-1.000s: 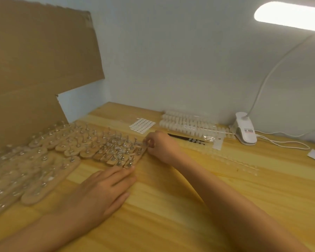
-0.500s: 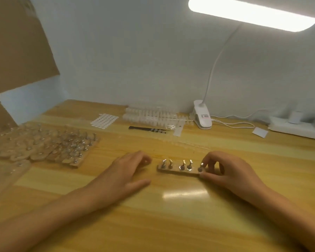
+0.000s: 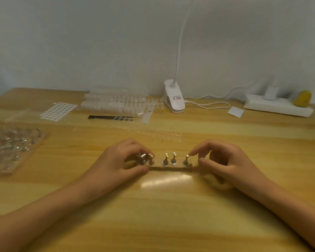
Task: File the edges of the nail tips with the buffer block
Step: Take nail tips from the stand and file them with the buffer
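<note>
Sitting flat on the desk (image 3: pixel 153 215), the wooden strip (image 3: pixel 171 168) lies right between the two, at 3 o'clock of the left grip (image 3: pixel 120 160) and 9 o'clock of the right grip (image 3: pixel 224 160). Five small metal stands (image 3: pixel 165 159) rise from it in a row. Left grip curled over the strip's left end, thumb on the front edge. Right grip curled too, thumb at the right end, forefinger touching the last stand. Nail tips (image 3: pixel 115 102) lie in white rows at 12 o'clock, well apart.

The wooden surface (image 3: pixel 162 224) is carrying a peg strip (image 3: pixel 171 168) at centre, stacked peg boards (image 3: pixel 16 151) at nine o'clock, a dot sheet (image 3: pixel 57 111) at eleven, nail tip racks (image 3: pixel 115 102) at twelve, a lamp base (image 3: pixel 175 99) at one and a power strip (image 3: pixel 276 106) at two.
</note>
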Motion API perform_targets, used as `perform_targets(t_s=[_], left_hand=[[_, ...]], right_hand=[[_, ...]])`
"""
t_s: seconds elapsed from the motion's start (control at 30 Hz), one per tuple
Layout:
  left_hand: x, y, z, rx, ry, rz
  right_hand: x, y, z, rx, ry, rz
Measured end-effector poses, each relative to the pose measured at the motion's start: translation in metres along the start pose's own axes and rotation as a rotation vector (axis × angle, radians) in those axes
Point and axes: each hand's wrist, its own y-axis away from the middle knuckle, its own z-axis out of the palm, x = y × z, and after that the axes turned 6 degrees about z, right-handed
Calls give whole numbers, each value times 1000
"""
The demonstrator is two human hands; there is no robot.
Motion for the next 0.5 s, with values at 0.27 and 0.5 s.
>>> perform_targets(t_s=[0.27, 0.5], left_hand=[[3, 5, -6, 19, 118, -63], [1, 1, -6, 30, 183, -83]], right_hand=[[-5, 9, 3, 47, -60, 42], [-10, 8, 3, 60, -38, 46]])
